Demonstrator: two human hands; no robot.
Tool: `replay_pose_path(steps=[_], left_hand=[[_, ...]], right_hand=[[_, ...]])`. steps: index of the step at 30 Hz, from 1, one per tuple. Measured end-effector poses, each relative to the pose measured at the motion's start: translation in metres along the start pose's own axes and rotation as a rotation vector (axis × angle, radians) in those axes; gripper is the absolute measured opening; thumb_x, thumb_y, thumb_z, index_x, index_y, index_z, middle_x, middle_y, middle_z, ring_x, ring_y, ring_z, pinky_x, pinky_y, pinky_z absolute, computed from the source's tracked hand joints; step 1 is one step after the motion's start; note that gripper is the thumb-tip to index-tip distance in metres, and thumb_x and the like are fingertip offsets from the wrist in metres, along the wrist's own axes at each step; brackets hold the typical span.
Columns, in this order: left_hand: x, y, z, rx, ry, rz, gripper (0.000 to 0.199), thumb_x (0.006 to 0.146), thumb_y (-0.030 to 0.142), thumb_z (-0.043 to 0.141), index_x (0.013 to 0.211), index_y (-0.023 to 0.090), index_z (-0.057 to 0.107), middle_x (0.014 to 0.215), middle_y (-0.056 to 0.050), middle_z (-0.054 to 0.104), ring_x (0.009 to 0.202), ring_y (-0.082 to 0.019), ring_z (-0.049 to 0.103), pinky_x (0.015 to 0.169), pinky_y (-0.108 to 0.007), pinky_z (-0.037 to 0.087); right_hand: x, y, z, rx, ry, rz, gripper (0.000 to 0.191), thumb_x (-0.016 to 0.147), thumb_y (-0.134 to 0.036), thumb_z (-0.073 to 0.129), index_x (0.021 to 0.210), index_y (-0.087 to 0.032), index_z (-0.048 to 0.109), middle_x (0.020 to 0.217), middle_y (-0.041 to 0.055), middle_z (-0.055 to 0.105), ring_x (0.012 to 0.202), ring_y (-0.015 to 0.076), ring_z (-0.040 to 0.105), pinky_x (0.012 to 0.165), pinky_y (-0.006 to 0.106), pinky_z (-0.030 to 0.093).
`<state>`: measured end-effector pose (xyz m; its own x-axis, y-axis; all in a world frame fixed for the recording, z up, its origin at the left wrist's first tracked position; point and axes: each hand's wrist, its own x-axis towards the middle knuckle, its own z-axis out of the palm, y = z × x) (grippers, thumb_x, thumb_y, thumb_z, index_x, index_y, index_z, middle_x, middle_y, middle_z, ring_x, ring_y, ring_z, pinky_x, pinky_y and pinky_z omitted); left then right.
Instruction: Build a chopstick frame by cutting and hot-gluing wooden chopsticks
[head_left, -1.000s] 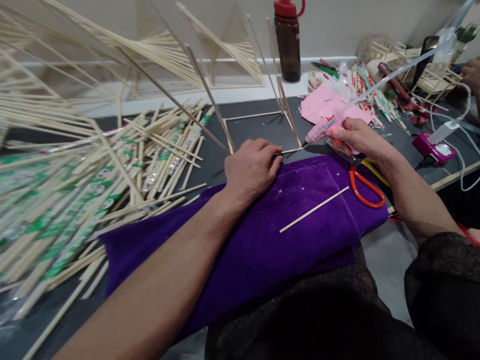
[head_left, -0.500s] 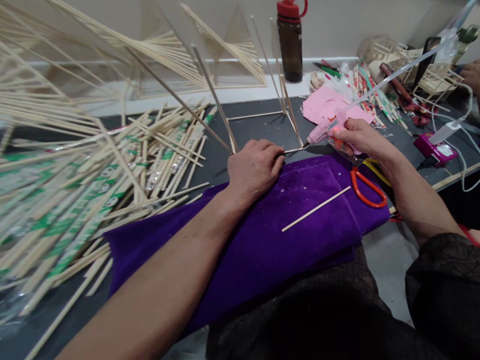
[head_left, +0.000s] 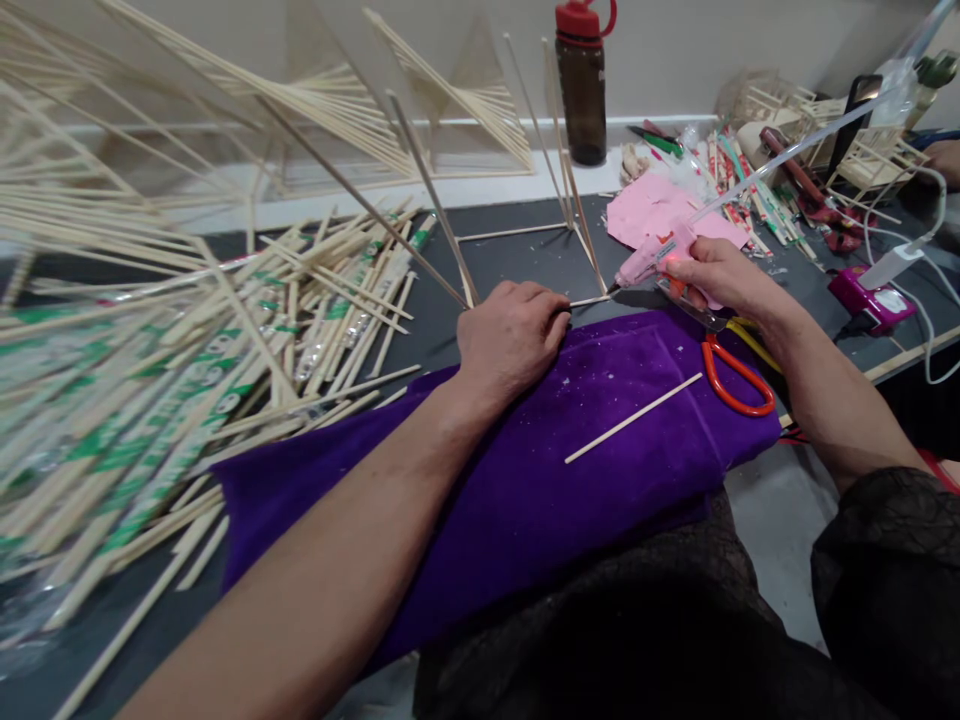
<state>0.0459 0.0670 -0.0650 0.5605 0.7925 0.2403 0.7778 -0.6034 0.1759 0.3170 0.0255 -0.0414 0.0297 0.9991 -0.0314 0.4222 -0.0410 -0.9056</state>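
My right hand (head_left: 712,272) grips a pink hot glue gun (head_left: 646,262), its nozzle touching or nearly touching a front corner of a frame of thin wooden sticks. A clear glue stick (head_left: 787,150) juts from the gun's back. My left hand (head_left: 514,325) is closed on the frame's front stick (head_left: 589,301); the fingertips are partly hidden. Upright sticks (head_left: 429,190) rise at the frame's corners. Below the hands lies a purple cloth (head_left: 555,520) with one loose stick (head_left: 634,418) on it. Scissors with an orange handle (head_left: 739,378) rest at the cloth's right edge.
Several chopsticks (head_left: 172,400), some in wrappers, are heaped on the left. Finished stick structures (head_left: 457,90) stand along the wall. A dark bottle (head_left: 583,95) with a red lid is at the back. Pink paper (head_left: 637,205) and a purple plug adapter (head_left: 870,298) with cables lie right.
Almost nothing differs. The view has shifted very slightly, and both hands keep their place at the frame's front stick and corner.
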Motion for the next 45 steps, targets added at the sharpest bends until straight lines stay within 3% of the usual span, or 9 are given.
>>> replay_pose_path(steps=[22,28,31,34,36,38,41,45], left_hand=[[0.000,-0.004,0.004,-0.008,0.040,0.029,0.035,0.099,0.036,0.047,0.112,0.025,0.078,0.116,-0.011,0.076,0.109,-0.031,0.062,0.073,-0.038,0.048],[0.001,-0.007,0.008,-0.001,0.051,0.024,0.033,0.100,0.036,0.048,0.110,0.025,0.077,0.116,-0.010,0.076,0.109,-0.030,0.063,0.071,-0.037,0.047],[-0.001,-0.008,0.007,-0.025,0.078,0.026,0.031,0.099,0.034,0.050,0.110,0.024,0.077,0.115,-0.011,0.075,0.108,-0.029,0.064,0.073,-0.036,0.049],[-0.009,0.004,-0.006,-0.085,0.080,0.046,0.029,0.098,0.031,0.051,0.105,0.023,0.077,0.109,-0.010,0.076,0.103,-0.026,0.067,0.075,-0.034,0.051],[-0.018,0.022,-0.019,-0.189,0.006,0.104,0.027,0.096,0.030,0.051,0.102,0.025,0.077,0.103,-0.007,0.077,0.095,-0.022,0.069,0.078,-0.033,0.051],[-0.028,0.045,-0.031,-0.256,-0.183,0.193,0.021,0.094,0.031,0.057,0.099,0.025,0.076,0.100,-0.005,0.078,0.089,-0.021,0.071,0.079,-0.033,0.052],[-0.038,0.071,-0.040,-0.152,-0.444,0.255,0.018,0.088,0.034,0.068,0.098,0.022,0.075,0.096,-0.007,0.077,0.085,-0.024,0.071,0.071,-0.033,0.050],[-0.038,0.078,-0.036,-0.116,-0.528,0.223,0.012,0.088,0.027,0.067,0.095,0.020,0.073,0.095,-0.010,0.076,0.087,-0.026,0.070,0.072,-0.033,0.050]], right_hand=[[-0.001,-0.002,0.002,-0.017,0.047,0.012,0.024,0.089,-0.038,0.071,0.081,-0.017,0.062,0.059,-0.0009,0.060,0.044,0.0073,0.046,0.043,0.024,0.029],[0.005,0.005,-0.001,-0.050,0.248,-0.015,0.027,0.087,-0.040,0.072,0.075,-0.017,0.063,0.057,-0.0005,0.060,0.045,0.0087,0.050,0.043,0.023,0.031],[0.005,0.005,-0.006,0.065,0.289,-0.058,0.031,0.084,-0.046,0.075,0.077,-0.017,0.065,0.058,-0.0005,0.062,0.044,0.0084,0.050,0.042,0.022,0.032],[0.002,0.001,-0.010,0.221,0.291,-0.082,0.037,0.080,-0.053,0.076,0.079,-0.017,0.065,0.061,0.0007,0.067,0.042,0.0072,0.049,0.039,0.021,0.031],[0.000,-0.001,-0.011,0.312,0.294,-0.093,0.041,0.077,-0.056,0.078,0.078,-0.017,0.064,0.067,0.0024,0.071,0.042,0.0063,0.048,0.037,0.021,0.031],[-0.001,-0.002,-0.012,0.370,0.296,-0.099,0.043,0.074,-0.057,0.079,0.078,-0.017,0.064,0.069,0.0034,0.073,0.041,0.0059,0.048,0.036,0.020,0.030],[-0.001,-0.002,-0.011,0.411,0.287,-0.097,0.044,0.072,-0.057,0.080,0.081,-0.017,0.065,0.069,0.0035,0.073,0.040,0.0064,0.048,0.035,0.020,0.031],[-0.001,-0.002,-0.008,0.447,0.254,-0.107,0.047,0.068,-0.058,0.083,0.080,-0.016,0.065,0.068,0.0034,0.073,0.039,0.0061,0.047,0.035,0.021,0.030]])
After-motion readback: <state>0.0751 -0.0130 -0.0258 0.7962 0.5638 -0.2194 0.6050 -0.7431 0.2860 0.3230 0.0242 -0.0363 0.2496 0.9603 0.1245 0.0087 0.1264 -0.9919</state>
